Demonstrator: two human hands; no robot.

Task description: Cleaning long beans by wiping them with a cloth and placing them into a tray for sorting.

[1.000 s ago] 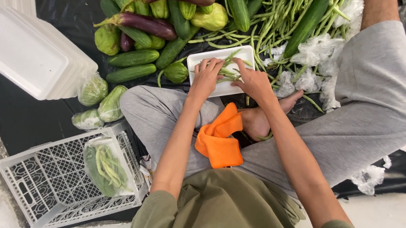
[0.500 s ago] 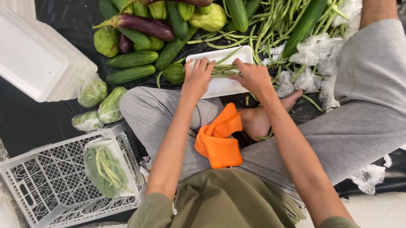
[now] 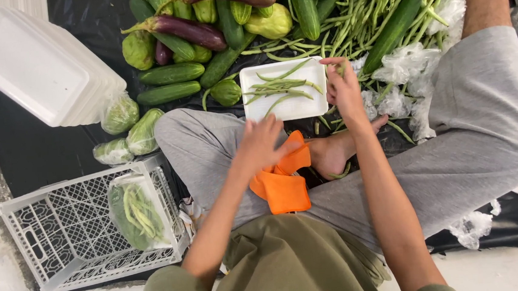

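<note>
A white foam tray (image 3: 305, 107) lies on the black sheet in front of my crossed legs, with several green beans (image 3: 279, 86) on it. My right hand (image 3: 345, 91) is at the tray's right corner, beside the big pile of loose green beans (image 3: 371, 10), its fingers curled on a bean or two. My left hand (image 3: 260, 144) hovers over my knee, just short of the tray, fingers spread and empty. An orange cloth (image 3: 283, 189) lies in my lap under it.
A stack of white foam trays (image 3: 35, 70) sits far left, and a white plastic crate (image 3: 64, 232) holds a bagged tray of beans (image 3: 133, 212). Cucumbers (image 3: 169, 76), eggplants (image 3: 187, 29), bagged vegetables (image 3: 120, 112) and crumpled plastic bags (image 3: 399, 69) surround the tray.
Both hands were on the tray pressing the beans. My left hand has pulled back toward my knee; my right hand has shifted to the tray's right edge by the bean pile.
</note>
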